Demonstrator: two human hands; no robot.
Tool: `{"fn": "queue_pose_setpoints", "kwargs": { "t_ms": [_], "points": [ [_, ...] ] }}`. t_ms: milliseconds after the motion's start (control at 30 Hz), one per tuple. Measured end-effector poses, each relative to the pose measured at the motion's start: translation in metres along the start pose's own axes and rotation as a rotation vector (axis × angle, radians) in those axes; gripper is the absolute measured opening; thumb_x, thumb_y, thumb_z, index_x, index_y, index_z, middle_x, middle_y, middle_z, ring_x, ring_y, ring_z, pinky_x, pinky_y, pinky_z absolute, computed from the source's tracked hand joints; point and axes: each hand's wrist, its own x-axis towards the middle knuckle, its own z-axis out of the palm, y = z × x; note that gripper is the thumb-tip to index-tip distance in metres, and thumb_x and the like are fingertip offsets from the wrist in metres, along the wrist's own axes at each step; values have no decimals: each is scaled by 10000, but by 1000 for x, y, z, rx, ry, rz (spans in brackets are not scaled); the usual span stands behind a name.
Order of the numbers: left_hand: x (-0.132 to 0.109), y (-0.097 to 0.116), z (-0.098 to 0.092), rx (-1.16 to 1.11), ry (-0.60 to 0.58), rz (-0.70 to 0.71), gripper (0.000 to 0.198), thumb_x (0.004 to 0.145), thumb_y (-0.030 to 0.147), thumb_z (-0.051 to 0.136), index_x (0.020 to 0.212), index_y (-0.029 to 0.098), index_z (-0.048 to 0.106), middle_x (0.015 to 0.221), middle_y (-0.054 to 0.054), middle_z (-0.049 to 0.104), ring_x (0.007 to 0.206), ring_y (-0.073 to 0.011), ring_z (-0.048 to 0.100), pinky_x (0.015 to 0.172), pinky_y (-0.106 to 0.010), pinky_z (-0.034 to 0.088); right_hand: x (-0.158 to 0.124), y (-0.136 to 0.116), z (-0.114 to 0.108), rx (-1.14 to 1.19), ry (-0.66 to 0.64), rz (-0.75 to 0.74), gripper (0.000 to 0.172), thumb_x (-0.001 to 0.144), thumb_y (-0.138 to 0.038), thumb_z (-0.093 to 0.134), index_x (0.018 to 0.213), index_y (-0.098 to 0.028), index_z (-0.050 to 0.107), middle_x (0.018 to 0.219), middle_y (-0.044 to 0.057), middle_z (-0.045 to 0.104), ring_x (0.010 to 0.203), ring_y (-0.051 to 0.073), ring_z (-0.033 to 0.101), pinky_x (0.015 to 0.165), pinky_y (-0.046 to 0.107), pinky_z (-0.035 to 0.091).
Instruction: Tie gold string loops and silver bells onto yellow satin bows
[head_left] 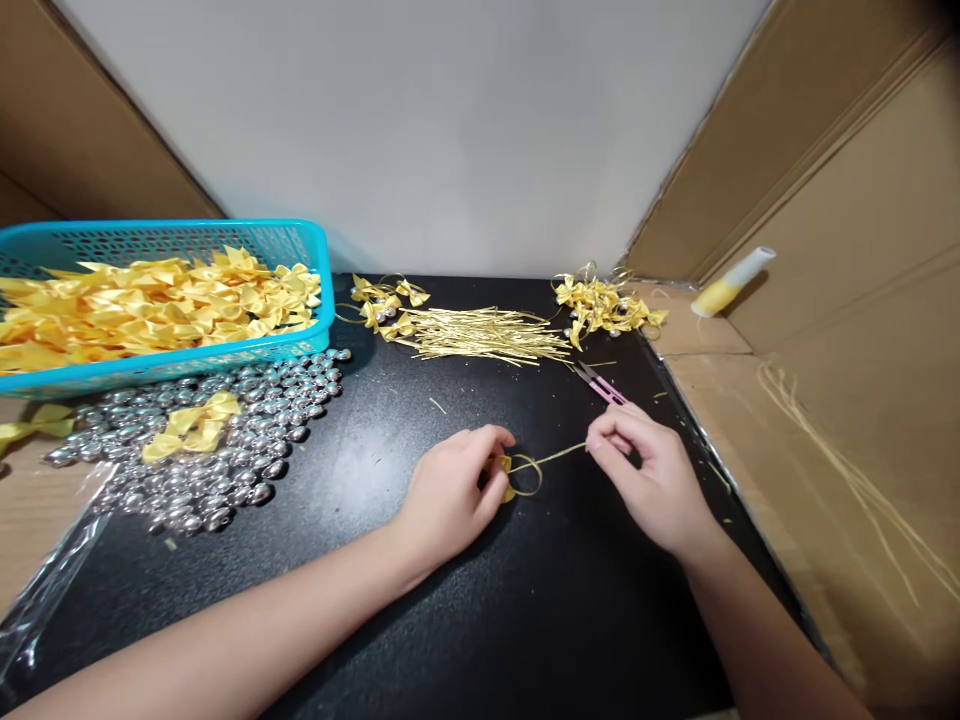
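My left hand (pixel 457 490) is closed on a yellow bow (pixel 509 480), which shows only partly past the fingertips. A gold cord (pixel 551 458) forms a loop beside the bow and runs, pulled straight, to my right hand (pixel 645 475). The fingertips of my right hand pinch the cord's end. Just beyond my right hand lie purple thread snips (pixel 600 383), their blades pointing toward a pile of cut gold cords (pixel 487 335).
A blue basket (pixel 328 270) of yellow bows stands at the left. Silver beads (pixel 255 420) with some bows (pixel 195 427) on them lie before it. Finished-looking bows with loops (pixel 604 303) are piled at the back right, near a tube (pixel 733 282). Cardboard walls flank the black table (pixel 360 640).
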Motion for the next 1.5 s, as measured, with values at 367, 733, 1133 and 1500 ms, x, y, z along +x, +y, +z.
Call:
{"fn": "queue_pose_setpoints", "kwargs": {
  "t_ms": [367, 733, 1133, 1500],
  "points": [
    [-1, 5, -5, -38, 64, 210, 93, 794, 179, 560, 860, 207, 618, 821, -48, 594, 775, -198, 517, 694, -332, 422, -2, -2, 4, -12, 13, -72, 148, 874, -189, 526, 734, -214, 568, 620, -26, 420, 639, 159, 452, 654, 311, 382],
    [6, 13, -4, -28, -61, 197, 416, 777, 339, 660, 1159, 225, 544, 1088, -70, 666, 1031, -280, 516, 880, -438, 373, -5, -6, 8, 12, -6, -168, 140, 897, -189, 508, 780, -206, 582, 650, -16, 477, 656, 158, 475, 650, 315, 383],
    [6, -1, -24, -214, 66, 264, 163, 780, 171, 535, 619, 194, 517, 845, -50, 679, 843, -200, 542, 800, -360, 422, 1, 6, 13, -30, 75, -130, 160, 914, -198, 503, 766, -203, 565, 626, -28, 435, 639, 155, 458, 691, 311, 372],
    [-17, -11, -65, 79, -274, 471, 219, 753, 127, 570, 907, 222, 692, 1249, -31, 653, 1116, -258, 518, 966, -390, 387, 7, -32, 12, -133, -219, -289, 163, 918, -208, 533, 779, -196, 617, 705, -1, 588, 736, 159, 496, 746, 324, 341]
  ]
}}
